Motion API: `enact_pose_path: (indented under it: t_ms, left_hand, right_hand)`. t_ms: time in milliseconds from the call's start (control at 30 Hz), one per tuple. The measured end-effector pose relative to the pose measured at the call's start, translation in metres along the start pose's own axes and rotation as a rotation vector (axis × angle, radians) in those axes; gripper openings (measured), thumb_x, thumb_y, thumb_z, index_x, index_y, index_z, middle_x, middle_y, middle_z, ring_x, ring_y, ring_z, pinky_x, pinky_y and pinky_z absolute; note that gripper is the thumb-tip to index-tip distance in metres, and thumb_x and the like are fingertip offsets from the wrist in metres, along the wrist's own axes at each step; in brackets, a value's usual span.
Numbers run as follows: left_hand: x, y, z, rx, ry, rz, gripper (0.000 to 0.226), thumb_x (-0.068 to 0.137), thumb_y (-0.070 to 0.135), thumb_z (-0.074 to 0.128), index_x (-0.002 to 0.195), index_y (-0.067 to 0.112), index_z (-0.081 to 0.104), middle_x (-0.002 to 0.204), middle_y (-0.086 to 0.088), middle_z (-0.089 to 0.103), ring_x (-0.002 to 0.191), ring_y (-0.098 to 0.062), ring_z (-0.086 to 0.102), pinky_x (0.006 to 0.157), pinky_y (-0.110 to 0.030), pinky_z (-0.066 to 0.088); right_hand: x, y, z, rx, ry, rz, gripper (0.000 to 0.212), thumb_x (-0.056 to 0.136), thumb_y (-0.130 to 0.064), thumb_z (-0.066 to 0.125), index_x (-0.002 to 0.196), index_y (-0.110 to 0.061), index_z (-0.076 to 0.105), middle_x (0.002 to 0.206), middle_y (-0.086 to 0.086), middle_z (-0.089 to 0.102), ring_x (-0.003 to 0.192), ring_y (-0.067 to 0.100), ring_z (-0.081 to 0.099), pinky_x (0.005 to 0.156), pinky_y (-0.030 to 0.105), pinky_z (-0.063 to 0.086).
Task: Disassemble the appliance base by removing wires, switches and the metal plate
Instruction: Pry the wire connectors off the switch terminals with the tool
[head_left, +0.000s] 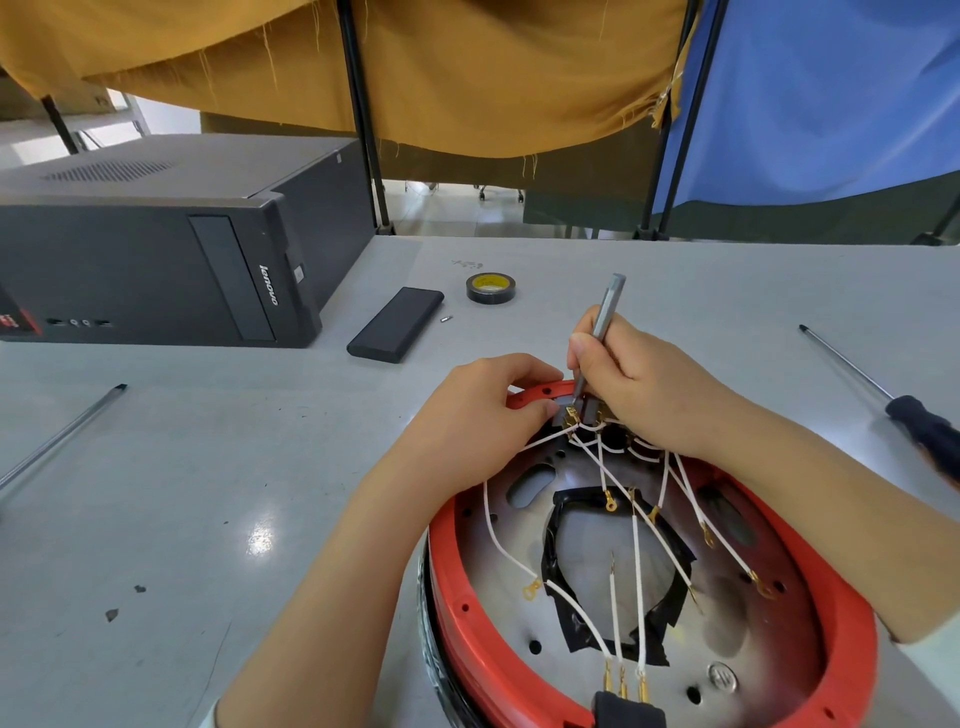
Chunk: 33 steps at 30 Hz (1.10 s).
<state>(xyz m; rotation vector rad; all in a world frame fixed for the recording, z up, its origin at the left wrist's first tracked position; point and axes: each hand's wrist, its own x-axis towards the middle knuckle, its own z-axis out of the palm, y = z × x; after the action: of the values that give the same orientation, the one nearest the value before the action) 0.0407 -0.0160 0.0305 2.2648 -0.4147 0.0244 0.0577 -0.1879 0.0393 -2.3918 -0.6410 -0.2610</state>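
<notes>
The red appliance base (810, 597) lies upside down on the table at the lower right, with a metal plate (737, 629) inside and black tape around its centre hole. Several white wires (636, 551) with brass terminals fan out from a switch block (571, 415) at the far rim. My left hand (483, 410) pinches that block and the rim. My right hand (644, 384) holds a slim grey screwdriver (605, 317) like a pen, tip down on the switch terminals.
A black computer tower (156, 244) lies at the back left. A black flat case (397, 325), a small screw bit (445, 318) and a tape roll (490, 288) sit behind the base. Long screwdrivers lie at the left (62, 431) and right (883, 389).
</notes>
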Motion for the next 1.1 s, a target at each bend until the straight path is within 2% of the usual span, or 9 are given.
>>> enact_pose_path:
  t_ms: [100,200,300,400,500,633,700,900,1100]
  left_hand:
    - [0.0,0.0,0.0,-0.004,0.003,-0.005,0.023,0.089,0.025,0.059,0.109,0.034,0.065,0.102,0.022,0.065,0.093,0.004,0.06,0.078,-0.008,0.041]
    - [0.0,-0.001,0.0,-0.002,-0.005,-0.01,0.024,0.09,0.025,0.059,0.112,0.033,0.064,0.106,0.021,0.065,0.095,0.003,0.06,0.078,-0.007,0.041]
    - [0.0,-0.001,0.0,-0.008,-0.001,-0.012,0.024,0.09,0.024,0.059,0.111,0.033,0.064,0.106,0.021,0.065,0.095,0.004,0.06,0.08,-0.009,0.042]
    - [0.001,-0.001,0.0,-0.013,0.004,-0.016,0.023,0.089,0.025,0.059,0.11,0.034,0.065,0.103,0.022,0.066,0.093,0.005,0.06,0.08,-0.01,0.043]
    - [0.0,-0.001,0.0,-0.018,0.005,-0.016,0.023,0.089,0.025,0.059,0.11,0.034,0.065,0.104,0.022,0.066,0.094,0.004,0.06,0.081,-0.011,0.044]
    - [0.0,-0.001,0.0,-0.018,0.001,-0.019,0.024,0.09,0.026,0.059,0.112,0.033,0.065,0.104,0.021,0.066,0.094,0.003,0.061,0.081,-0.013,0.045]
    - [0.001,-0.001,0.0,-0.009,-0.001,-0.016,0.024,0.09,0.026,0.059,0.112,0.033,0.064,0.104,0.021,0.066,0.094,0.003,0.06,0.08,-0.011,0.044]
    - [0.001,-0.002,0.0,-0.004,-0.004,-0.02,0.024,0.09,0.027,0.058,0.112,0.034,0.064,0.105,0.021,0.065,0.095,0.003,0.06,0.08,-0.011,0.043]
    - [0.001,-0.002,0.0,-0.014,-0.001,-0.017,0.023,0.089,0.027,0.059,0.11,0.034,0.065,0.103,0.02,0.066,0.093,0.003,0.061,0.078,-0.01,0.044]
  right_hand:
    - [-0.004,0.003,0.0,0.13,0.034,-0.002,0.02,0.097,-0.036,0.032,0.082,-0.032,0.045,0.055,-0.009,0.047,0.047,0.004,0.042,0.05,0.018,0.035]
    - [-0.006,0.005,-0.002,0.23,0.074,-0.009,0.021,0.098,-0.033,0.033,0.082,-0.031,0.046,0.053,-0.013,0.049,0.045,0.005,0.04,0.048,0.018,0.035]
    - [-0.007,0.003,-0.001,0.131,0.055,-0.026,0.02,0.096,-0.037,0.031,0.082,-0.033,0.044,0.054,-0.007,0.045,0.047,0.006,0.042,0.048,0.02,0.036]
    - [-0.007,-0.002,-0.002,0.051,0.033,-0.029,0.02,0.091,-0.042,0.027,0.083,-0.032,0.042,0.055,-0.008,0.044,0.048,0.004,0.043,0.049,0.017,0.036]
    - [-0.005,-0.004,-0.002,0.05,0.02,0.015,0.021,0.092,-0.043,0.027,0.082,-0.032,0.042,0.055,-0.008,0.045,0.047,0.003,0.044,0.049,0.016,0.034]
    - [0.003,-0.004,-0.004,0.096,-0.016,0.106,0.024,0.097,-0.038,0.031,0.082,-0.029,0.047,0.056,-0.007,0.046,0.046,0.002,0.043,0.055,0.026,0.037]
    - [0.005,-0.003,-0.003,0.128,-0.03,0.129,0.024,0.097,-0.037,0.032,0.082,-0.027,0.049,0.056,-0.006,0.046,0.044,0.001,0.043,0.055,0.027,0.037]
    - [-0.002,0.0,-0.002,0.252,0.063,0.121,0.023,0.097,-0.032,0.037,0.081,-0.026,0.051,0.052,-0.012,0.052,0.043,0.001,0.044,0.045,0.014,0.036]
    - [-0.005,-0.003,-0.002,0.149,0.016,0.088,0.023,0.098,-0.033,0.033,0.082,-0.031,0.049,0.067,0.002,0.054,0.05,0.003,0.046,0.054,0.025,0.039]
